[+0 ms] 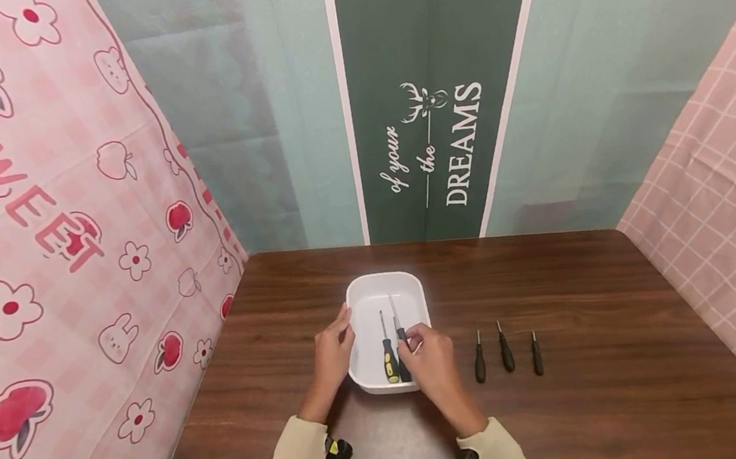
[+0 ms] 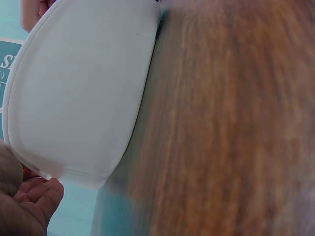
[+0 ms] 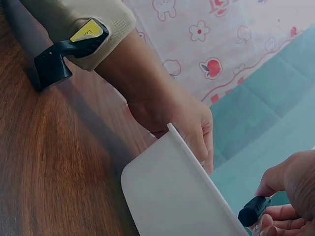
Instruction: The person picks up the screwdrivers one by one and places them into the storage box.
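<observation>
A white rectangular box (image 1: pixel 374 286) sits on the table, with my left hand (image 1: pixel 335 345) at its left rim. In the left wrist view, the fingers (image 2: pixel 49 196) of that hand bend against the rim's corner. My right hand (image 1: pixel 428 355) pinches a black-handled screwdriver (image 1: pixel 401 333) over the box, its thin shaft pointing away from me. The butt of its handle (image 3: pixel 253 211) shows past the rim in the right wrist view. Inside the box lies a black-and-yellow screwdriver (image 1: pixel 391 363). Beside it is another black handle (image 1: pixel 405 371), partly covered by my right hand.
Three short black screwdrivers lie in a row right of the box: a left one (image 1: pixel 479 361), a middle one (image 1: pixel 507 354) and a right one (image 1: pixel 537 358). The brown wooden table (image 1: pixel 605 399) ends at hanging cloths behind and at both sides.
</observation>
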Tool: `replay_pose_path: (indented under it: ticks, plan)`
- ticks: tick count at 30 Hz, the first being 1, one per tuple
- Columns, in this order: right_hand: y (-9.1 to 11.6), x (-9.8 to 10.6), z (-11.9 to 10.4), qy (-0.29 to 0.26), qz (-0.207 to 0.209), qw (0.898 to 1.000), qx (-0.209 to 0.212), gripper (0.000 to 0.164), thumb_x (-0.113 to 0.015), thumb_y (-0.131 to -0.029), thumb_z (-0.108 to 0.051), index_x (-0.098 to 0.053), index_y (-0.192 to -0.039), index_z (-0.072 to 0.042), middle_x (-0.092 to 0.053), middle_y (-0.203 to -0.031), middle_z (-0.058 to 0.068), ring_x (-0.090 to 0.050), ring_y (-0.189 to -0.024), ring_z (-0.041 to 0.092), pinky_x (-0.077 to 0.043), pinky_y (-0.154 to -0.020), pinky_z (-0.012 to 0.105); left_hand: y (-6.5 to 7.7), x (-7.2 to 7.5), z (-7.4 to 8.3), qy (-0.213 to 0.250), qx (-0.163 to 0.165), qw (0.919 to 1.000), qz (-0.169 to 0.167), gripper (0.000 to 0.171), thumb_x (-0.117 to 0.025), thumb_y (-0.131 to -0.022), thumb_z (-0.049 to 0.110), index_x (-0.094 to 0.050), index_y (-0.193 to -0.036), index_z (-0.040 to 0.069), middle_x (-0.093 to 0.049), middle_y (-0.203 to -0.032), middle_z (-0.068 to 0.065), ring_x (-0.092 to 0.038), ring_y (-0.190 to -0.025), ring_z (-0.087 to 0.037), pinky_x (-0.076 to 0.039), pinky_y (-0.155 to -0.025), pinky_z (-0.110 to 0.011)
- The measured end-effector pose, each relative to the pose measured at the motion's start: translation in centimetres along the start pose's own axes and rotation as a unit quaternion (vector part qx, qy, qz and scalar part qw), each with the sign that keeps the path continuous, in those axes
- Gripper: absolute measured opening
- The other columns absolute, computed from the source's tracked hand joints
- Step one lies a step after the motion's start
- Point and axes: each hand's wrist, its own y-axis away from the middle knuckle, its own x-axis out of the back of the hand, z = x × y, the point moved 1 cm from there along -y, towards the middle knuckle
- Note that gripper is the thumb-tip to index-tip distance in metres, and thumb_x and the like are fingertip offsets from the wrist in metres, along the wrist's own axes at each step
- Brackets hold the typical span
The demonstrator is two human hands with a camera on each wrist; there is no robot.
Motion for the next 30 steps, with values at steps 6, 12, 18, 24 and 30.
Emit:
replay_pose_path:
  ticks: [6,12,18,24,30]
  plan:
    - [0.0,-0.3,-0.2,0.001,-0.005,1.0,-0.003,0.009,-0.079,-0.079,-0.006,-0.071,-0.082,-0.002,-0.061,-0.063,0.0,-0.054,-0.057,0.009,-0.046,-0.051,0.023,0.0,0.0,0.0,0.006,0.004,1.0,-0.003,0.034,-0.063,-0.094,-0.006,-0.064,-0.128,-0.007,-0.059,-0.136,-0.016,-0.057,-0.125,-0.032,-0.046,-0.105,-0.044]
    - [0.0,-0.7,-0.2,0.002,-0.007,1.0,0.001,0.009,-0.078,-0.079,-0.007,-0.07,-0.081,-0.003,-0.06,-0.063,-0.002,-0.053,-0.057,0.008,-0.046,-0.052,0.024,0.1,-0.1,-0.1,0.004,-0.002,1.0,0.0,0.034,-0.063,-0.093,-0.007,-0.065,-0.127,-0.007,-0.059,-0.136,-0.017,-0.058,-0.124,-0.032,-0.047,-0.103,-0.045]
    - [0.0,-1.1,-0.1,0.011,-0.009,1.0,0.007,0.009,-0.078,-0.079,-0.009,-0.07,-0.081,-0.003,-0.059,-0.062,-0.003,-0.052,-0.057,0.009,-0.046,-0.054,0.025,0.0,0.0,-0.1,0.003,-0.003,1.0,0.002,0.034,-0.064,-0.093,-0.007,-0.065,-0.127,-0.007,-0.059,-0.136,-0.016,-0.058,-0.124,-0.032,-0.046,-0.104,-0.045]
    - [-0.2,-1.3,0.0,0.011,-0.009,1.0,0.005,0.01,-0.078,-0.079,-0.008,-0.07,-0.081,-0.003,-0.058,-0.062,-0.003,-0.053,-0.057,0.009,-0.046,-0.054,0.025,0.1,0.0,0.0,-0.002,-0.012,0.9999,0.006,0.034,-0.064,-0.093,-0.008,-0.065,-0.127,-0.008,-0.06,-0.135,-0.018,-0.059,-0.123,-0.035,-0.047,-0.102,-0.047]
    - [-0.2,-1.5,0.1,0.007,-0.015,1.0,0.001,0.01,-0.078,-0.079,-0.008,-0.07,-0.081,-0.003,-0.058,-0.061,-0.003,-0.053,-0.057,0.009,-0.046,-0.053,0.025,0.0,0.0,0.0,-0.005,-0.015,0.9998,0.01,0.034,-0.064,-0.093,-0.007,-0.065,-0.127,-0.008,-0.061,-0.134,-0.018,-0.059,-0.123,-0.035,-0.048,-0.102,-0.047]
